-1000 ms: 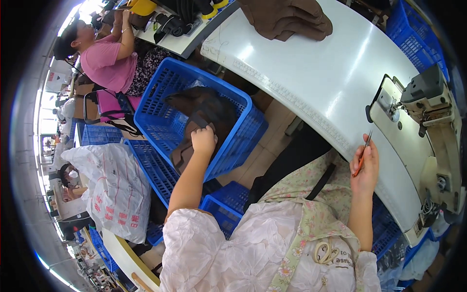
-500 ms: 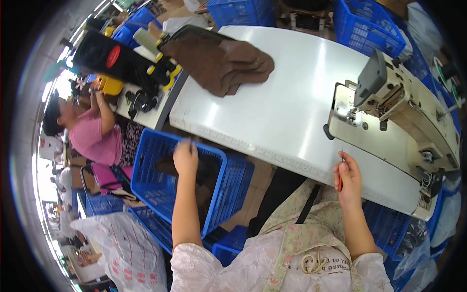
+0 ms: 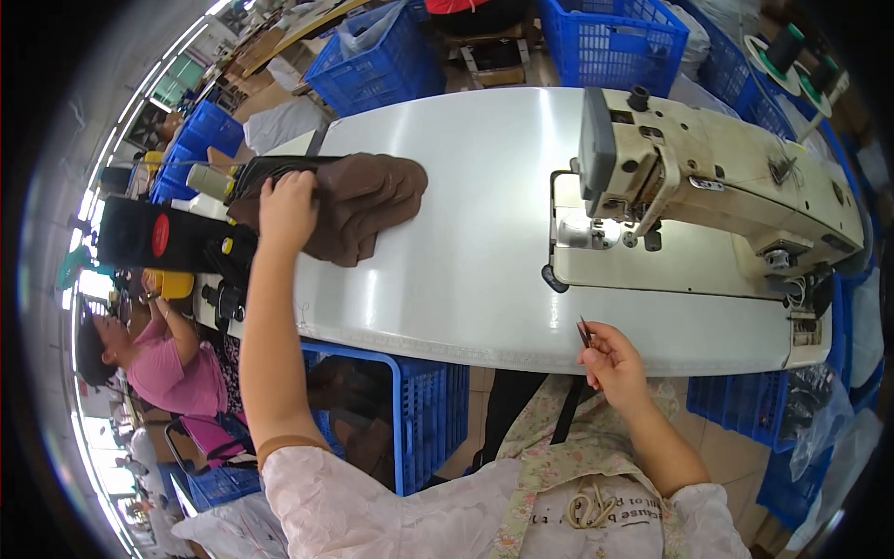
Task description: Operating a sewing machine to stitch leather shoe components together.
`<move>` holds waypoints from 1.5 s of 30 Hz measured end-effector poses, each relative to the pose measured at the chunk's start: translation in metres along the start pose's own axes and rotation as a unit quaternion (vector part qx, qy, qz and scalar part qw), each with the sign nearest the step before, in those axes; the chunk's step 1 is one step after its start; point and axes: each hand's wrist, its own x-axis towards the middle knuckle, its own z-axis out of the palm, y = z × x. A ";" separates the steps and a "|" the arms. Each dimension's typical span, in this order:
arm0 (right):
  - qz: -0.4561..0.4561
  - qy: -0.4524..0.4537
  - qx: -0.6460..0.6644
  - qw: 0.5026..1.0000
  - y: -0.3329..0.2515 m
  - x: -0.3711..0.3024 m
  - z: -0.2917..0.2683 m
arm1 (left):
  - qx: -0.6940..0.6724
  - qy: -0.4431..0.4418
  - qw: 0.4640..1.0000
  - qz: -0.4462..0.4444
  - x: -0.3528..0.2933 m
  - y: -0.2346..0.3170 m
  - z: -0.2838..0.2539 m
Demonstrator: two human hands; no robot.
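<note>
A pile of brown fabric pieces (image 3: pixel 377 191) lies at the left end of the white sewing table (image 3: pixel 456 307). My left hand (image 3: pixel 289 214) reaches onto the pile's left part, its fingers curled over the edge of a piece; the fingertips are partly hidden. By the table's front edge, my right hand (image 3: pixel 615 368) is closed around small dark thread snips (image 3: pixel 584 333), their points sticking up past the fingers. To the right stands a cream sewing machine (image 3: pixel 708 182), its needle area (image 3: pixel 629 228) apart from both hands.
Under the table's front left is a blue crate (image 3: pixel 433 410) with dark brown pieces inside. A black machine (image 3: pixel 168 238) stands beyond the left end, near a seated co-worker in pink (image 3: pixel 177 373). More blue crates (image 3: pixel 615 47) line the back, with thread cones (image 3: pixel 782 47) at far right.
My left hand has moved from above the blue crate up to the brown pile on the table. My right hand still holds the snips. The view has turned, shifting the table and machine leftward.
</note>
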 end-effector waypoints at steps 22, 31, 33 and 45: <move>-0.020 0.038 0.023 0.999 -0.018 0.271 0.210 | -0.081 0.022 0.995 0.058 -0.006 -0.033 -0.031; 0.024 0.071 0.036 0.997 -0.006 0.286 0.227 | -0.167 0.049 0.984 -0.039 -0.012 -0.129 -0.073; 0.031 0.076 0.054 0.995 -0.010 0.283 0.230 | -0.108 0.022 0.991 -0.069 -0.010 -0.159 -0.108; -0.182 -0.117 -0.150 0.965 -0.041 0.072 0.057 | 0.129 0.171 0.972 0.098 -0.089 0.005 -0.140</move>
